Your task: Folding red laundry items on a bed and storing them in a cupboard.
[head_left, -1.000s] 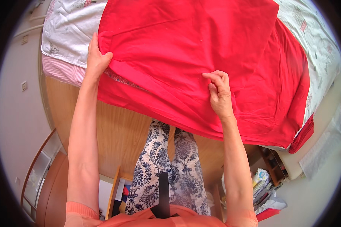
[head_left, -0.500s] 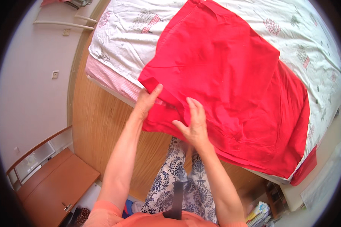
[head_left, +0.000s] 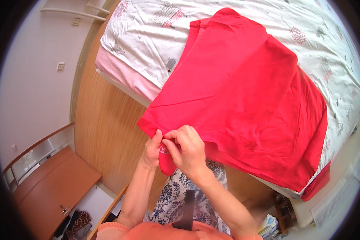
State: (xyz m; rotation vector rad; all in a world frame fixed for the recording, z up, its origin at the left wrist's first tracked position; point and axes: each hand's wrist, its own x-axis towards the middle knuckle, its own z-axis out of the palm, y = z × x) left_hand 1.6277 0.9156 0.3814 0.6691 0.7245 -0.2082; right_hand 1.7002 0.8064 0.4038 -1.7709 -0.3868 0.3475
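A large red cloth (head_left: 236, 88), perhaps a sheet or cover, lies wrinkled across the bed, its near left corner pulled out over the bed's edge. My left hand (head_left: 151, 152) is closed on that corner, thumb uppermost. Close beside it, my right hand (head_left: 188, 151) pinches the same edge between thumb and fingers. A small piece with a pale swirl pattern (head_left: 163, 149) shows on the cloth between my hands. Below them a short red flap hangs down. The fingertips are partly hidden by the cloth and by the hands themselves.
The bed (head_left: 148, 44) has a white printed sheet over pink bedding. Wooden floor (head_left: 96, 116) runs along its left side. A brown wooden cabinet (head_left: 54, 190) stands at the lower left, and bundled items (head_left: 269, 225) lie at the lower right.
Both hands have come together at the cloth's near left corner and closed on it; before, the right was open. The cloth's left part has been drawn nearer and its far edge has shifted.
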